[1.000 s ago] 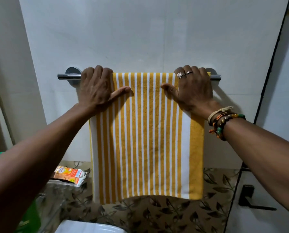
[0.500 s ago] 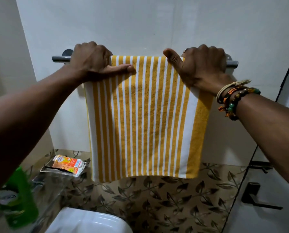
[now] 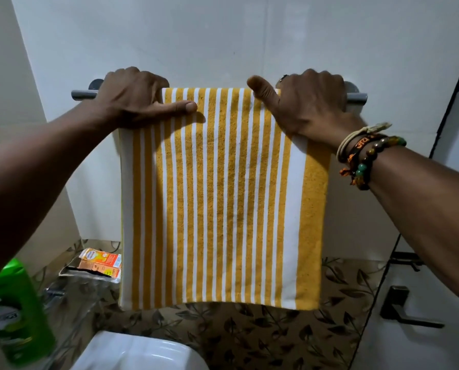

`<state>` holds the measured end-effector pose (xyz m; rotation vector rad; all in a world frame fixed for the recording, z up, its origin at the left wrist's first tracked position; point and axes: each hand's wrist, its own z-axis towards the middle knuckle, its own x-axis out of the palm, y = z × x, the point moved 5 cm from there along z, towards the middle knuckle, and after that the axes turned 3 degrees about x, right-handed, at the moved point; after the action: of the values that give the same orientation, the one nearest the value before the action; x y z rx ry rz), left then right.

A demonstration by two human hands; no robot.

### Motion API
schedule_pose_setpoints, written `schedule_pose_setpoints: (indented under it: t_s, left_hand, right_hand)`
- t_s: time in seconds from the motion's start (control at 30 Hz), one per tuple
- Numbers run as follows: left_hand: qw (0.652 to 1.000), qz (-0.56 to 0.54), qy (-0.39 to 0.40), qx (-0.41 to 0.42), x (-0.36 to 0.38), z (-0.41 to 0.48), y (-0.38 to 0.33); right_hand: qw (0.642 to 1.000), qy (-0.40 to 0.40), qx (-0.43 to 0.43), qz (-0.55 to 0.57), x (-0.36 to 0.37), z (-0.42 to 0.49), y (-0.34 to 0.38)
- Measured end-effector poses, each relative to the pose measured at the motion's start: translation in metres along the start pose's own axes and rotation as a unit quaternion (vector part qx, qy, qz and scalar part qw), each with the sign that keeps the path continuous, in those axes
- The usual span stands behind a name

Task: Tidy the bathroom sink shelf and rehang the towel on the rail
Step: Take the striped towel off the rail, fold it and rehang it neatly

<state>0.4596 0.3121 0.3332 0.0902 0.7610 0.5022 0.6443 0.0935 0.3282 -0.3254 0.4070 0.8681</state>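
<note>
Your left hand [image 3: 132, 98] at 10 o'clock and right hand [image 3: 309, 102] at 2 both curl tight round the striped towel [image 3: 223, 196] where it folds over the rail [image 3: 82, 94].

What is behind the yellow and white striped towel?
The yellow and white striped towel hangs over a grey metal rail, of which only the two ends show. The rail's middle and the white wall behind it are covered.

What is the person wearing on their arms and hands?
Both arms are bare, with no sleeves in view. The right wrist carries a stack of bracelets: a cream cord, a dark band with orange lettering, and round brown, amber and green beads with an orange tassel. A ring shows on the right hand, half hidden. The left hand wears nothing that shows.
</note>
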Motion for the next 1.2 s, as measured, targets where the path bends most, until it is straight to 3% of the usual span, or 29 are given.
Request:
schedule_pose_setpoints:
  t_s: [0.1, 0.17, 0.27, 0.33, 0.43, 0.6, 0.8, 1.0, 1.1, 1.2]
  left_hand:
    - [0.999, 0.0, -0.015, -0.031, -0.002, -0.005, -0.002]
    - [0.997, -0.037, -0.053, -0.042, -0.007, -0.012, -0.005]
    - [0.968, -0.061, -0.23, -0.083, -0.007, -0.042, -0.009]
    - [0.934, -0.116, -0.294, -0.169, 0.007, -0.073, -0.011]
    - [0.894, -0.237, -0.295, -0.239, 0.042, -0.111, -0.015]
    - [0.816, -0.461, -0.153, -0.314, 0.091, -0.151, -0.017]
    - [0.754, -0.535, -0.096, -0.368, 0.12, -0.187, -0.027]
    - [0.658, -0.62, -0.041, -0.426, 0.148, -0.228, -0.034]
    - [0.604, -0.644, -0.035, -0.467, 0.162, -0.247, -0.04]
    - [0.606, -0.64, -0.04, -0.47, 0.164, -0.257, -0.048]
  right_hand:
    - [1.0, -0.003, -0.011, 0.012, -0.003, -0.007, 0.001]
    - [0.998, -0.044, -0.027, 0.022, -0.009, -0.015, 0.001]
    - [0.979, -0.188, -0.004, 0.083, -0.016, -0.051, -0.001]
    - [0.962, -0.223, 0.065, 0.146, -0.008, -0.088, -0.006]
    - [0.937, -0.144, 0.168, 0.271, 0.019, -0.14, -0.014]
    - [0.818, 0.078, 0.305, 0.481, 0.06, -0.187, -0.024]
    - [0.781, 0.093, 0.286, 0.547, 0.064, -0.219, -0.026]
    - [0.722, 0.247, 0.297, 0.574, 0.083, -0.248, -0.029]
    - [0.714, 0.274, 0.315, 0.562, 0.09, -0.265, -0.035]
    - [0.702, 0.293, 0.33, 0.558, 0.094, -0.283, -0.036]
